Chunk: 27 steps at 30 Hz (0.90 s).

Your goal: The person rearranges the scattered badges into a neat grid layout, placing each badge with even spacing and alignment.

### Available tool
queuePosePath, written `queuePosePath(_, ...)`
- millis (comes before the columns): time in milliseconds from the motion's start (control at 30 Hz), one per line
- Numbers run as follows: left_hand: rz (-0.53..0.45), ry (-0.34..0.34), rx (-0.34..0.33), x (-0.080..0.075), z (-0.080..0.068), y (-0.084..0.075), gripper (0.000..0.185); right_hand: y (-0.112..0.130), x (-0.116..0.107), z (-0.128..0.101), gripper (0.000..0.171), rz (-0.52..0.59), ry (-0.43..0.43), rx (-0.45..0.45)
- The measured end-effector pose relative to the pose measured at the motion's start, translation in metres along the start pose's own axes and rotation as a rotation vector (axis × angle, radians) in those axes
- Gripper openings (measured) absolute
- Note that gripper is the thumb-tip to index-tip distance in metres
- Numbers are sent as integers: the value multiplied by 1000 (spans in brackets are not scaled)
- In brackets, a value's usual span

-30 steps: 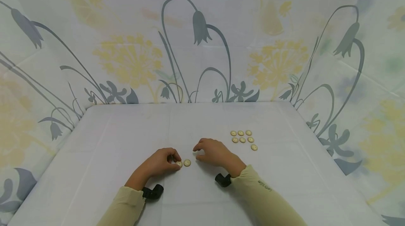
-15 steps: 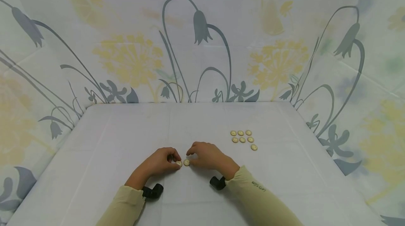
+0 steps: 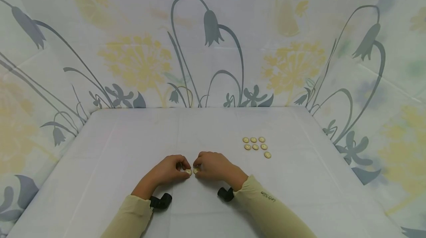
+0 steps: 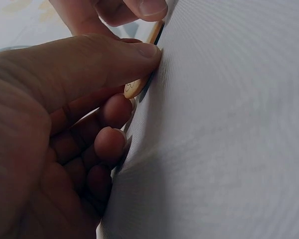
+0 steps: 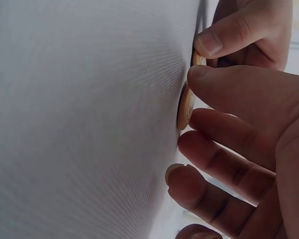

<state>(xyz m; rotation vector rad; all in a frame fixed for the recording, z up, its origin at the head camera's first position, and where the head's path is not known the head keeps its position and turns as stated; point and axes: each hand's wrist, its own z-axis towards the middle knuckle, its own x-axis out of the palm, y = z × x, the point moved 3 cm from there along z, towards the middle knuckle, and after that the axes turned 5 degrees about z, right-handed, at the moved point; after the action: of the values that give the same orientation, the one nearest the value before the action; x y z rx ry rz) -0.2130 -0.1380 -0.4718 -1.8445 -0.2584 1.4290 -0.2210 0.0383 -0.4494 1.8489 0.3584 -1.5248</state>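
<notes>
My left hand (image 3: 169,169) pinches a small round wooden disc (image 3: 188,171) by its edge, near the middle front of the white table. In the left wrist view this disc (image 4: 132,88) lies low against the cloth beneath my thumb, with fine dark line markings partly showing. Close on its right, my right hand (image 3: 214,167) holds a second wooden disc (image 3: 196,170) between thumb and fingers. The right wrist view shows that disc (image 5: 186,107) tilted along the cloth, partly covered by my thumb. The two discs sit side by side; whether they touch is unclear.
Several more wooden discs lie flat to the right, two short rows with a disc (image 3: 255,147) in the nearer one and a single disc (image 3: 267,154) below. A flowered cloth (image 3: 213,64) stands behind and beside the white table (image 3: 139,130).
My right hand has moved left and down to the right-hand disc, and its thumb and fingers have closed on it. My left hand has kept its pinch in place.
</notes>
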Motion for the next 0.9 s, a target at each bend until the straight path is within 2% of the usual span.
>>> queuePosePath(900, 9, -7, 21, 0, 1, 0, 14, -3, 0, -4, 20, -35, -15, 1)
